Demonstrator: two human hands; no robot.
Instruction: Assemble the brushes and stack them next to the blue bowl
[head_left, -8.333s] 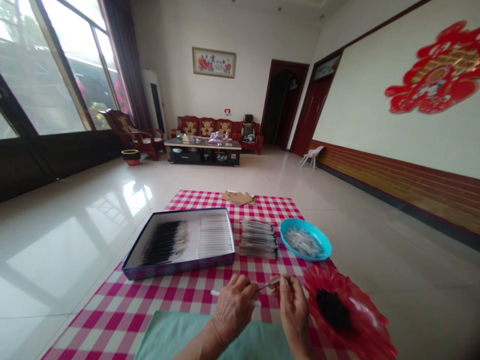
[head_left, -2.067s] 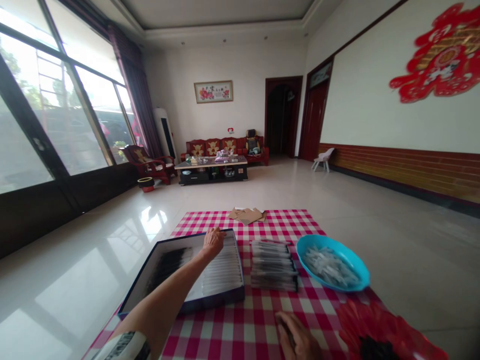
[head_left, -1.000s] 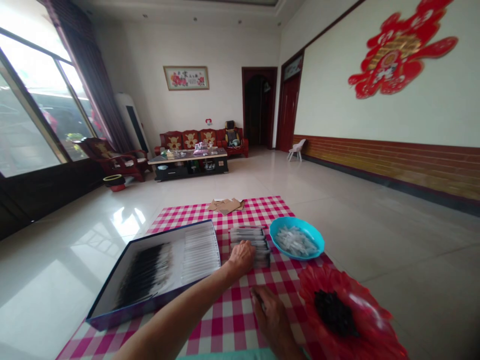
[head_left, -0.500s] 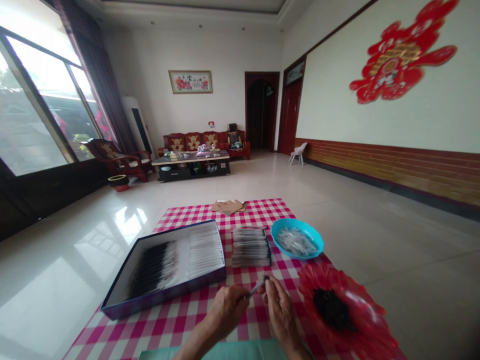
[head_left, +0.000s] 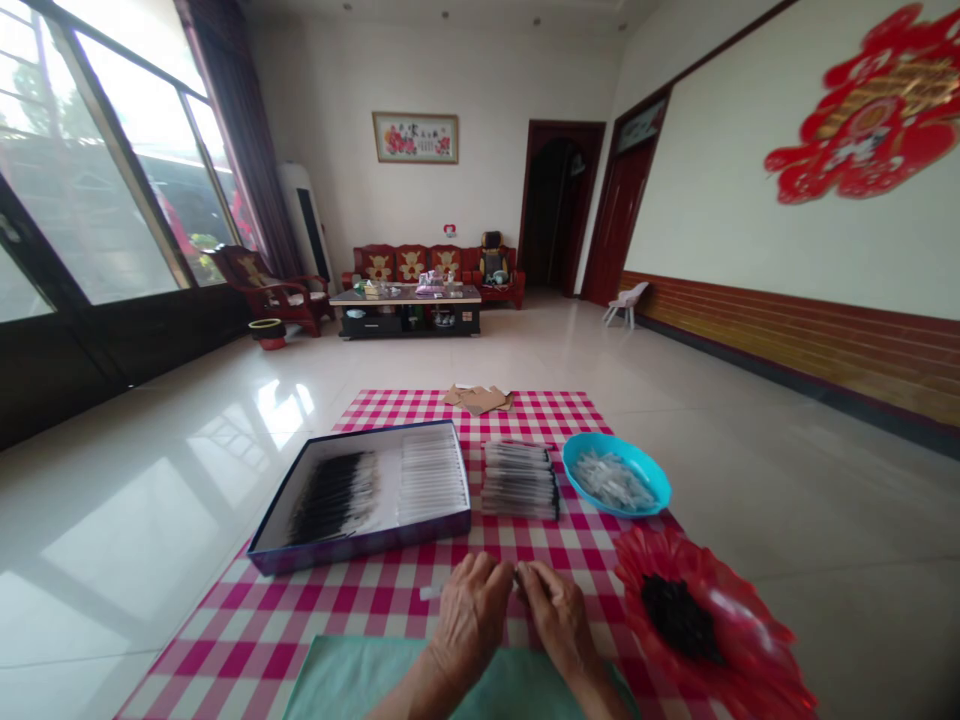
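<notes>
My left hand (head_left: 474,607) is closed around a slim pen (head_left: 430,593), whose pale translucent end sticks out to the left of the fist. My right hand (head_left: 556,610) meets it at the other end, thumb and forefinger pinched at a small dark part, mostly hidden by the fingers. Beyond the hands lies a stack of clear pens with dark ends (head_left: 519,482). To its left, a shallow box (head_left: 367,548) holds a row of black-ended slim pieces (head_left: 330,495) and a row of clear tubes (head_left: 433,475).
A blue bowl (head_left: 664,490) of small clear pieces stands right of the stack. Nearer, a red petal-edged dish (head_left: 757,625) holds small black pieces (head_left: 679,615). Torn cardboard (head_left: 480,399) lies at the far edge of the checked tablecloth (head_left: 247,640); a green cloth (head_left: 360,665) lies in front.
My hands have come together, and the pen now runs through my left fist with its pale end out to the left. The camera view has shifted left.
</notes>
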